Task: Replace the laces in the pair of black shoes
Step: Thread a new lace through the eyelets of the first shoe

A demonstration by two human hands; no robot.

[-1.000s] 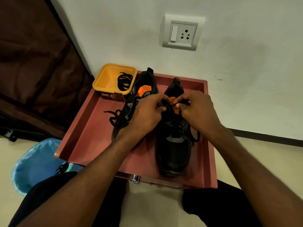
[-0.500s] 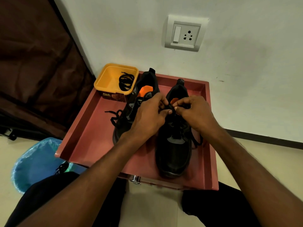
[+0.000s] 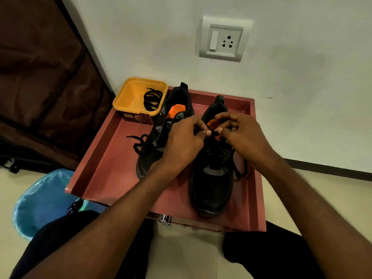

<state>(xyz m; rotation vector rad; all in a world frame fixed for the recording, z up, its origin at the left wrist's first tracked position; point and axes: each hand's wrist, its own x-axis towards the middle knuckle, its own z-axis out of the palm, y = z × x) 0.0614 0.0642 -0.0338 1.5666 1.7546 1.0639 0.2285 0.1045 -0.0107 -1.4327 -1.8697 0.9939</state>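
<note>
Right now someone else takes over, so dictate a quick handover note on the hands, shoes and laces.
Left hand and right hand both pinch the black lace at the top eyelets of the right black shoe.
Left black shoe lies beside it in the red tray, lace ends loose.
One coiled black lace sits in the yellow tub.
Done: unclear. Left: finish both shoes.

The square yellow plastic tub (image 3: 131, 97) carries a brown label (image 3: 137, 118) reading "Amul"; the smaller print beneath is illegible.
</note>
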